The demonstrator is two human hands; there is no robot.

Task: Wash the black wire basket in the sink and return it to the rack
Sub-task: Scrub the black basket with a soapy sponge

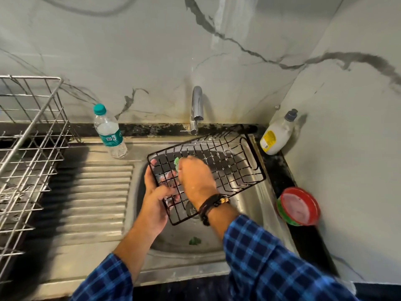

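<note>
Two-handed, holding the black wire basket [219, 168] up over the sink [257, 198], clear of the steel and tilted, with the far edge raised. Crossing the right forearm over the basket's near edge. Gripping the near-left edge with the left hand [156, 192], thumb hooked over the rim wire and fingers curled beneath, showing through the mesh. Clenching the right hand [195, 177] round a green scrubber [176, 164] and pressing it onto the mesh in the basket's left half, just beyond the left hand's grip.

Running the basket's long axis left to right, slanting from near-left to far-right. Pointing the looped handle end at the far right, toward the dish soap bottle [276, 135], and leaving that whole right half well apart from both hands. Cannot tell whether the inside or the underside is facing up.

Judging from this: scrubbing rightward along that axis as the likely next stroke, away from the only anchor, the left hand.

Hanging the basket's far edge just below the tap [196, 105]; cannot tell whether water is running.

Keeping the metal dish rack [32, 148] for the return, far off to the left beyond the ribbed drainboard [97, 187], closer to the left hand than the right.
</note>
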